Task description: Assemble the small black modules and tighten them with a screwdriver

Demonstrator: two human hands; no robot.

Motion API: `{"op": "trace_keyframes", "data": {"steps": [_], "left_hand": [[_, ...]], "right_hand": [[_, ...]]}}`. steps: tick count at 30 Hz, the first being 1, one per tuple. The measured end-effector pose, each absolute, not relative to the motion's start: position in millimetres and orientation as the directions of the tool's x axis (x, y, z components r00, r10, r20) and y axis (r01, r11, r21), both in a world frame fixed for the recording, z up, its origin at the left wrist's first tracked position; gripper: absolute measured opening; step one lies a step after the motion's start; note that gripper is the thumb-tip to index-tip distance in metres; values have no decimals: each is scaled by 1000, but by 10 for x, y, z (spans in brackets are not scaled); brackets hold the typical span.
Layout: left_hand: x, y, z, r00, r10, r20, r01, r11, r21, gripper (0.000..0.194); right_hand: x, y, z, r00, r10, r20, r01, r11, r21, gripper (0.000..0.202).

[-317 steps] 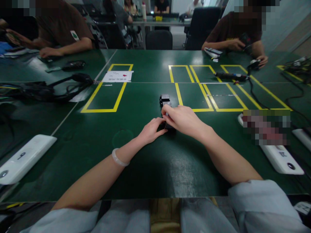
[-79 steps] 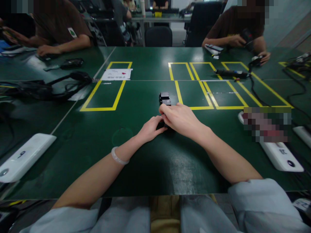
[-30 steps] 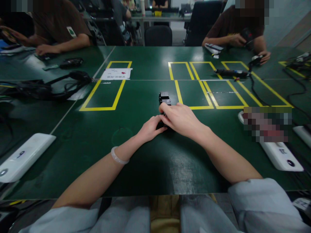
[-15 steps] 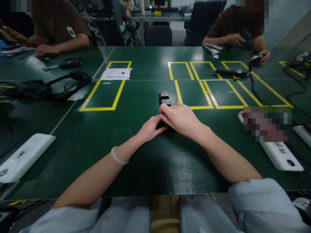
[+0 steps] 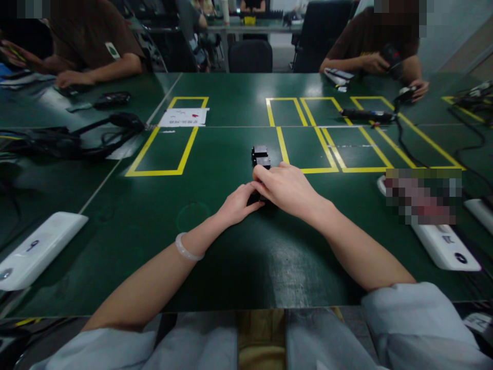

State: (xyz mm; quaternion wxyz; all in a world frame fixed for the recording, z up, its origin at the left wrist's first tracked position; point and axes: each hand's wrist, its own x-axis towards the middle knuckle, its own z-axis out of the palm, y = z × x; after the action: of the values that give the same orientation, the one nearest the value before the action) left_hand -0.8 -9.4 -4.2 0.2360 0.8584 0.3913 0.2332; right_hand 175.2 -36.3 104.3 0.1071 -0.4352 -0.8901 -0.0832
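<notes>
A small black object made of block-like segments (image 5: 260,151) rests on the green table, its far end showing beyond my fingers. My left hand (image 5: 241,204) is closed around its near end from the left, thumb and fingers on either side. From the right, my right hand (image 5: 290,190) reaches over it with fingers curled in a pinch at its middle. The fingertips of both hands meet there. What lies between them is mostly hidden, so the object's exact kind does not show.
White numbered devices lie at the left (image 5: 42,249) and right (image 5: 447,246). Yellow tape (image 5: 185,154) marks rectangles on the table; a paper label (image 5: 187,117) lies on one. Black cabled gear (image 5: 115,128) is at left, a black tool (image 5: 367,115) at right. Two people sit opposite.
</notes>
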Motion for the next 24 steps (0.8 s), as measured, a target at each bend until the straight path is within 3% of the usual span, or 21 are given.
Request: {"op": "trace_keyframes", "data": {"steps": [11, 17, 24], "left_hand": [[-15, -86, -65, 584, 778, 231, 556, -591, 585, 40], [-9, -93, -53, 581, 785, 216, 568, -581, 583, 43], [-12, -95, -40, 581, 785, 218, 567, -581, 584, 38]], "right_hand": [[1740, -384, 1068, -577, 774, 261, 802, 598, -2, 22], [1746, -348, 1029, -585, 771, 251, 804, 593, 49, 27], [1749, -366, 1043, -570, 783, 249, 811, 585, 17, 21]]}}
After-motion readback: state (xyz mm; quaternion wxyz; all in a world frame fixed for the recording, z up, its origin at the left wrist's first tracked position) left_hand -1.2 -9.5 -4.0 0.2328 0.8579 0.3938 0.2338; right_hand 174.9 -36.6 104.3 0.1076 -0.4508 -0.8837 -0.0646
